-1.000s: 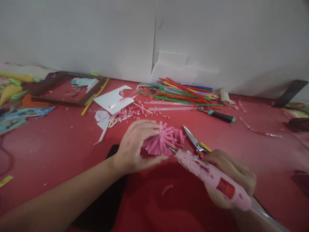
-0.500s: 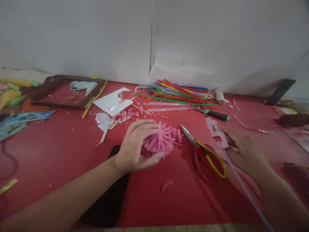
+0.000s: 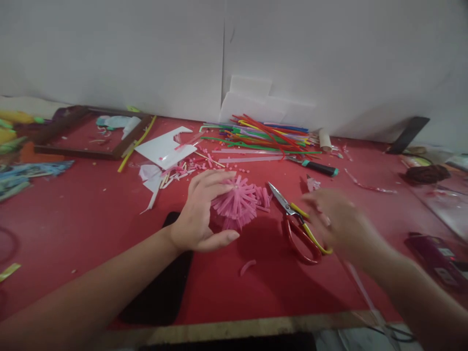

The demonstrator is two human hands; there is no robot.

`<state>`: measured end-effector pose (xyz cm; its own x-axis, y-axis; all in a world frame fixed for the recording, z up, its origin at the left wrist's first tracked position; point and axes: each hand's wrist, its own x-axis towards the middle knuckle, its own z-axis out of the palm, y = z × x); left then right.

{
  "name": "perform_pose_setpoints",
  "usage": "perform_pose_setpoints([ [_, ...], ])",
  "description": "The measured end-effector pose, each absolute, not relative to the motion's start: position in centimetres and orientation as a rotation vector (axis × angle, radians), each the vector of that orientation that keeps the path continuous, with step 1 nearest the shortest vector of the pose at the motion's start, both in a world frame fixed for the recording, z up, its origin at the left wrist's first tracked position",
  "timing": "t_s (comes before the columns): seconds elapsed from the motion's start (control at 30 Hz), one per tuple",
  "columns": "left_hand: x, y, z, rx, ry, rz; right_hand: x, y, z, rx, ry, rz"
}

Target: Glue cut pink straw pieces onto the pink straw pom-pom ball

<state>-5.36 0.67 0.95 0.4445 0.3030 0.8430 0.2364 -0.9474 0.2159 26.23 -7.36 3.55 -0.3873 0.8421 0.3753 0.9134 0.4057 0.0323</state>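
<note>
A round, spiky pink pompom (image 3: 236, 202) of fuzzy stem pieces sits in the middle of the table. My left hand (image 3: 199, 214) curves around its left side, the fingers touching its upper edge and the thumb stretched out just below. My right hand (image 3: 340, 224), smeared by motion, is over a pale pink tool (image 3: 313, 184) that looks like a glue gun and is mostly hidden. A pale cord (image 3: 361, 287) runs from there toward the lower right. Scissors (image 3: 298, 219) with red and yellow handles lie between the pompom and my right hand. Short pink pieces (image 3: 263, 197) lie beside the pompom.
Behind lie a bundle of coloured pipe cleaners (image 3: 263, 134) and a cutter knife (image 3: 318, 167). White card (image 3: 164, 146) and pink scraps lie at the back left, near a brown frame (image 3: 78, 151). A black phone-like slab (image 3: 157, 292) is under my left forearm.
My right hand has swung left from beside the pink tool to over it, near the scissor handles. My left thumb has spread slightly away from the pompom. The view has shifted a little.
</note>
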Motion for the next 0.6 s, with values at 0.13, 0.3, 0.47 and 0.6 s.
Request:
perform_pose_setpoints([
  [0.13,-5.6,0.7,0.8,2.569,0.476,1.650,17.1,-10.5,2.2,-1.115,-2.725,0.187],
  [0.3,-5.9,0.3,0.9,2.566,0.488,1.688,14.9,-11.6,-0.3,-1.330,-2.697,0.220],
  [0.47,-5.9,-0.2,1.0,2.663,0.504,1.773,14.7,-10.7,3.2,-1.244,-2.494,0.345],
  [0.6,-5.9,-0.4,1.0,2.766,0.476,1.805,12.8,-9.2,8.7,-1.334,-2.100,0.517],
])
